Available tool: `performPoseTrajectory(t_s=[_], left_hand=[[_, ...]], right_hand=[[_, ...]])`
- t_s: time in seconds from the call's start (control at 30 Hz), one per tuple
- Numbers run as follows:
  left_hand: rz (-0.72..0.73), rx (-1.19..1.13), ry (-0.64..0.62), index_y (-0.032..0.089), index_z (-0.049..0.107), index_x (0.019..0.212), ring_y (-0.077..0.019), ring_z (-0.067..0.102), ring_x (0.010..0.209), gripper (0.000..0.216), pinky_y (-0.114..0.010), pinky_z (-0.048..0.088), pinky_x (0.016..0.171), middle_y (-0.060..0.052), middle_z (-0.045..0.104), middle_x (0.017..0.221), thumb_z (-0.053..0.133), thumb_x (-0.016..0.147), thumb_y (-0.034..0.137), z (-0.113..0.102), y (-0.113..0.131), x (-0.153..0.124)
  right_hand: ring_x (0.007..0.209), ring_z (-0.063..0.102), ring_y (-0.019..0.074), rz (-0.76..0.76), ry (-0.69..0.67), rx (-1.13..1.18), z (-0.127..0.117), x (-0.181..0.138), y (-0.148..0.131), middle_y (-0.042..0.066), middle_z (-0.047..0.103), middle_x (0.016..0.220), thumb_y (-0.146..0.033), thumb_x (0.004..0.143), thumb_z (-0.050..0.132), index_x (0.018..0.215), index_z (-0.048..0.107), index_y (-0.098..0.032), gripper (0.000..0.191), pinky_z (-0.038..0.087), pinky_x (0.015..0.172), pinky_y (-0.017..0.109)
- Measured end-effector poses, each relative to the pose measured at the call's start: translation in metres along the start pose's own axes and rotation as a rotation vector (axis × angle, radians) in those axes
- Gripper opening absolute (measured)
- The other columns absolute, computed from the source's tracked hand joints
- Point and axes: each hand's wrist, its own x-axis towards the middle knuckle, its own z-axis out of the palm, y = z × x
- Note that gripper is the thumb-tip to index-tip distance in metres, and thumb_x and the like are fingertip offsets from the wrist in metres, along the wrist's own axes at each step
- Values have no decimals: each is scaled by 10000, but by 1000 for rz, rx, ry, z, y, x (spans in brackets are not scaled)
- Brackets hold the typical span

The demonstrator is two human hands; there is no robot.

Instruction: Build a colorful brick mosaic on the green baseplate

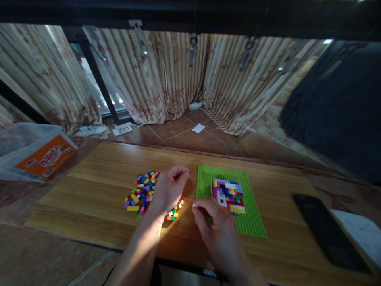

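A pile of small coloured bricks (142, 191) lies on a wooden table (104, 174). My left hand (169, 188) hovers over the pile's right side with its fingers curled together; what they hold, if anything, is hidden. To the right lies a green baseplate (253, 214) with a multicoloured block of bricks (229, 194) built on it. My right hand (216, 228) rests at the plate's near left corner, pinching a small white brick (194, 205) between thumb and fingers.
A plastic bag with an orange packet (44, 157) sits at the far left. A dark phone-like slab (324, 232) and a white sheet (360, 234) lie at the right. Curtains (166, 75), a tiled floor and scattered papers are beyond the table.
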Motion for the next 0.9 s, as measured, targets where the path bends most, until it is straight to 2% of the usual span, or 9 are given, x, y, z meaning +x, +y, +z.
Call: performPoseTrajectory(t_s=[0.13, 0.23, 0.37, 0.57, 0.9], left_hand=[[10, 29, -10, 161, 682, 807, -133, 597, 667, 141, -225, 440, 594, -17, 693, 723, 573, 782, 245, 1, 2, 0], [9, 49, -22, 162, 680, 799, -129, 578, 649, 139, -229, 428, 595, -6, 674, 696, 571, 780, 246, 3, 5, 0], [2, 80, -35, 163, 677, 804, -136, 589, 683, 150, -240, 433, 636, -8, 677, 715, 555, 791, 248, 6, 8, -1], [32, 146, -62, 173, 677, 803, -133, 592, 670, 159, -242, 424, 627, 1, 678, 710, 547, 800, 264, 9, 8, -1], [30, 168, -88, 182, 676, 793, -131, 579, 655, 168, -244, 428, 612, -4, 683, 709, 531, 790, 268, 11, 8, -1]], right_hand=[[847, 644, 142, 103, 145, -56, -37, 6, 18, 13, 679, 943, -242, 904, 518, 931, 667, -245, 151, 496, 750, 250], [836, 659, 158, 200, 248, -117, -64, 5, 42, 31, 692, 954, -310, 884, 533, 941, 686, -237, 180, 509, 721, 261], [709, 662, 178, 345, 247, -257, -87, -1, 64, 47, 708, 859, -384, 828, 548, 900, 715, -215, 248, 500, 616, 283], [682, 665, 196, 404, 186, -309, -85, -3, 71, 53, 717, 781, -389, 800, 522, 865, 709, -199, 275, 494, 624, 304], [674, 684, 197, 427, 218, -274, -77, -2, 70, 47, 736, 779, -426, 786, 570, 854, 707, -216, 260, 505, 615, 289]])
